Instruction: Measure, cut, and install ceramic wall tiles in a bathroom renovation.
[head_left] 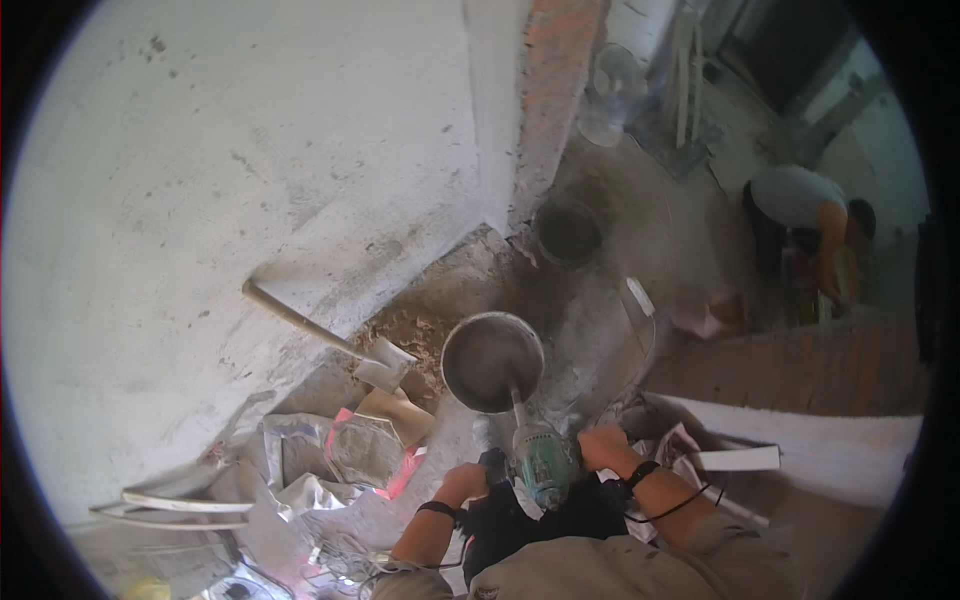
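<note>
A green electric mixing drill (543, 466) is held upright in front of my body, its shaft (516, 397) running down into a round bucket (447, 345). Inside the bucket lies a grey-brown mix (485, 362); the shaft's lower end is hidden in it. My left hand (466, 482) is closed round the dark side handle to the left of the motor housing. On the opposite side, my right hand (604, 449) grips the drill, with its fingers partly hidden. A dark cord trails near my right forearm.
A shovel (310, 325) leans on the white wall left of the bucket. Torn bags (365, 452) lie at left. Beyond stands a second bucket (568, 233). A fan (612, 85) stands farther back. Another person (800, 215) bends over at right, behind a low brick wall (800, 370). Dust hangs in the air.
</note>
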